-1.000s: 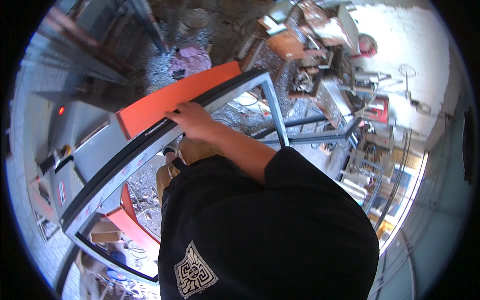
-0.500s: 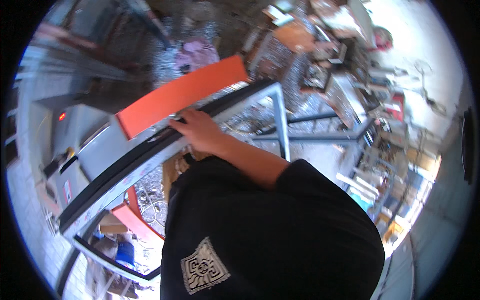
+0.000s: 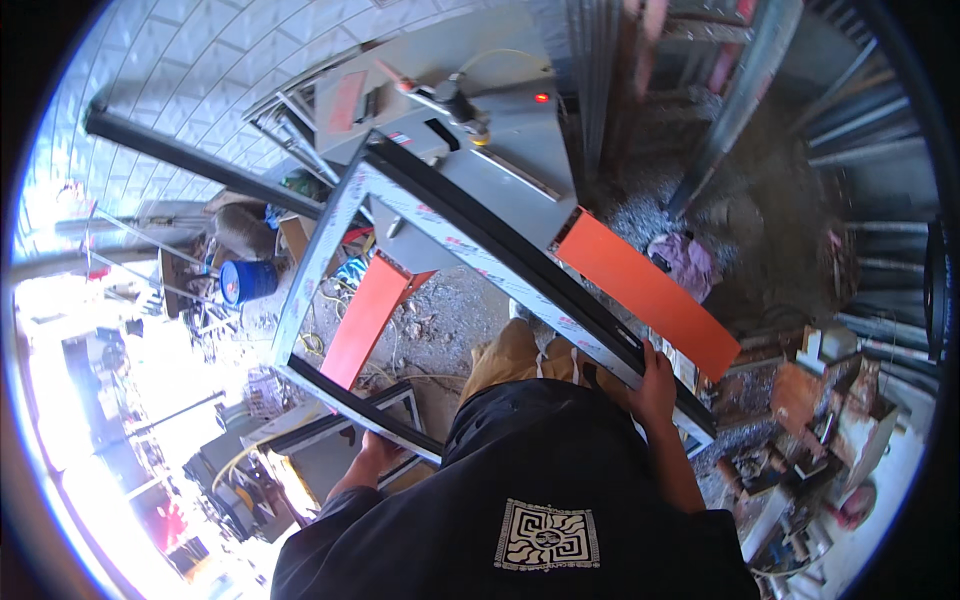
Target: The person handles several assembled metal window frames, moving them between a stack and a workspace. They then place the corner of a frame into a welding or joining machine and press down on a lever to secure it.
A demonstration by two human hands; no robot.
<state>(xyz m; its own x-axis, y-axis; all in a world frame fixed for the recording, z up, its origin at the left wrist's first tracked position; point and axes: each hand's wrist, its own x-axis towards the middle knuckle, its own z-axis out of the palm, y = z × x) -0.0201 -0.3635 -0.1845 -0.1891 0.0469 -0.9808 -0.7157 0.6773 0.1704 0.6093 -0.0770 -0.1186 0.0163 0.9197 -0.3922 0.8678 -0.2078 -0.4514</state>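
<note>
Both my hands hold a large rectangular window frame (image 3: 490,232), made of dark bars with printed white protective film along their sides. My left hand (image 3: 368,462) is closed on the near bar at the lower left; its fingers are partly hidden beneath it. On the right, my right hand (image 3: 655,385) grips the long dark bar near its right end. The frame is tilted in front of my body, and its far corner overlaps the grey machine (image 3: 520,150). One orange panel (image 3: 650,290) lies just beyond the long bar; another orange panel (image 3: 362,320) shows through the frame's opening.
A long dark bar (image 3: 200,165) extends to the far left beside a blue bucket (image 3: 247,282). Upright metal profiles (image 3: 735,105) stand at the far right, near a purple cloth (image 3: 685,265). Scrap and boxes (image 3: 800,390) crowd the right. Another frame (image 3: 400,400) lies low on the left.
My view has swung left, toward the machine and tiled wall. The window frame now slants down to the right. My left hand has come into view on its near bar; the right hand still holds it.
</note>
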